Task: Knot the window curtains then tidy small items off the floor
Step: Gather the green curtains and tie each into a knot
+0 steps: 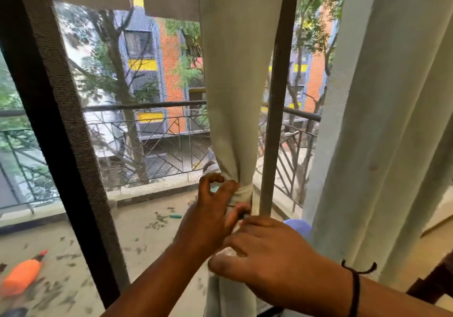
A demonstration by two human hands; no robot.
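The knotting step is in hand, and it seems nearly formed. On the left, the left hand (pixel 215 204) pinches the wrapped band of the curtain (pixel 232 96) with curled fingers. This curtain hangs in the middle, just before the window frame; its long axis is vertical, gathered and narrow at the knot (pixel 242 191), tail pointing down. Further right and nearer, the right hand (pixel 264 250) grips the tail below the knot. Next, I judge, the tail must be pulled tight.
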